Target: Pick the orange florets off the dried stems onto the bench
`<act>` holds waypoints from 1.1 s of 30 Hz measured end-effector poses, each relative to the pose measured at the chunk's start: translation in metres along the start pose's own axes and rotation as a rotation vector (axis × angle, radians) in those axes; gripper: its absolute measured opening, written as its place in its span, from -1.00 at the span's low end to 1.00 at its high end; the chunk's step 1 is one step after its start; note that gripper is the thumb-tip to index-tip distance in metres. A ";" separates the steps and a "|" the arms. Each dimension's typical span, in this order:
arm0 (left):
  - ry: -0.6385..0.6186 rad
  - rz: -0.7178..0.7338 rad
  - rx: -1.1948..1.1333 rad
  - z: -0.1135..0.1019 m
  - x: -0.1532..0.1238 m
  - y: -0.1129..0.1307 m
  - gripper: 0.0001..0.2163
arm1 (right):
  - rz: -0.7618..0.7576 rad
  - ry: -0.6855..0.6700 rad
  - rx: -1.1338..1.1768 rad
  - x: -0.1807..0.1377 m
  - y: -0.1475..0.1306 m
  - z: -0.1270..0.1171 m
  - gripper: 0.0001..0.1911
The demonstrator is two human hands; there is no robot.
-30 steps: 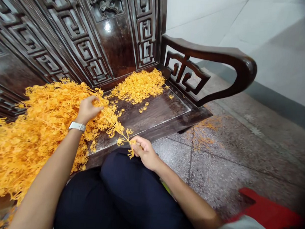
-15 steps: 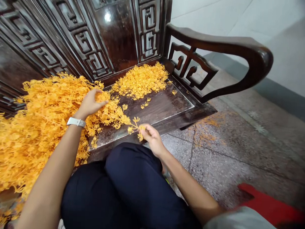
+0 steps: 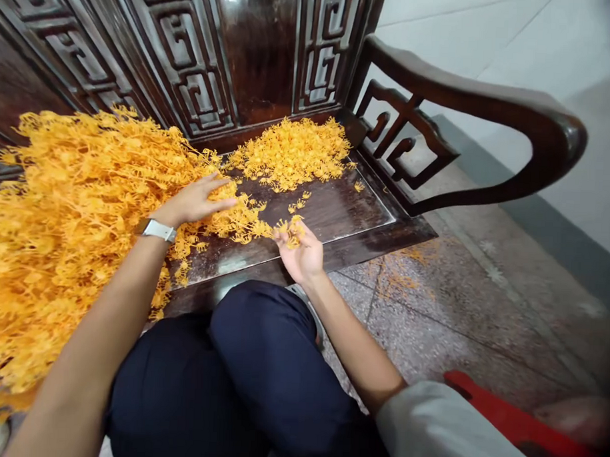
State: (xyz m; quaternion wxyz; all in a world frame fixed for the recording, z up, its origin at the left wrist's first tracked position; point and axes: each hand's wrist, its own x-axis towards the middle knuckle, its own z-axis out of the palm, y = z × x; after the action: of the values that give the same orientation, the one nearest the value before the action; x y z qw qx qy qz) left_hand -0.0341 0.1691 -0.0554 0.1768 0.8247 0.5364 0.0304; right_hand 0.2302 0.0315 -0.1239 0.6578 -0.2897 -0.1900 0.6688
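A big heap of orange plastic sprigs [image 3: 70, 213] covers the left of a dark carved wooden bench seat [image 3: 335, 213]. My left hand [image 3: 196, 201], with a white watch at the wrist, lies flat on the heap's right edge with its fingers stretched out. My right hand [image 3: 300, 252] is palm up over the seat's front edge, fingers loosely curled around a few small orange pieces [image 3: 291, 229]. A smaller pile of loose orange pieces [image 3: 292, 151] lies at the back right of the seat.
The bench's carved back [image 3: 216, 52] and curved armrest [image 3: 489, 108] bound the seat. My dark-trousered knees [image 3: 250, 380] are just in front. A speckled stone floor [image 3: 457, 307] lies to the right, with a red object [image 3: 508, 415] at the lower right.
My right hand has risen from beside my knee to the seat's front edge and turned palm up with small pieces. My left hand has flattened on the heap. The view shifted left.
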 end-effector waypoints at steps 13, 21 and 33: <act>0.008 -0.115 0.156 0.005 0.007 -0.018 -0.45 | -0.445 -0.365 -0.782 -0.080 -0.037 -0.005 -0.72; 0.137 -0.235 0.046 -0.001 -0.007 -0.037 -0.36 | -0.560 -0.376 -0.656 -0.112 -0.066 0.017 -0.81; 0.071 -0.389 0.172 -0.017 -0.022 -0.093 -0.07 | -0.753 -0.074 -0.725 -0.140 -0.178 -0.006 -0.83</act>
State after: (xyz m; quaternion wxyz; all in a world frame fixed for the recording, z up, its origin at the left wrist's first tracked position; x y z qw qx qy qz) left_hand -0.1288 0.1874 -0.0663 0.0895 0.7161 0.6919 -0.0213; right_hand 0.3661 -0.0964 0.0036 0.7030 -0.3865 -0.5235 0.2869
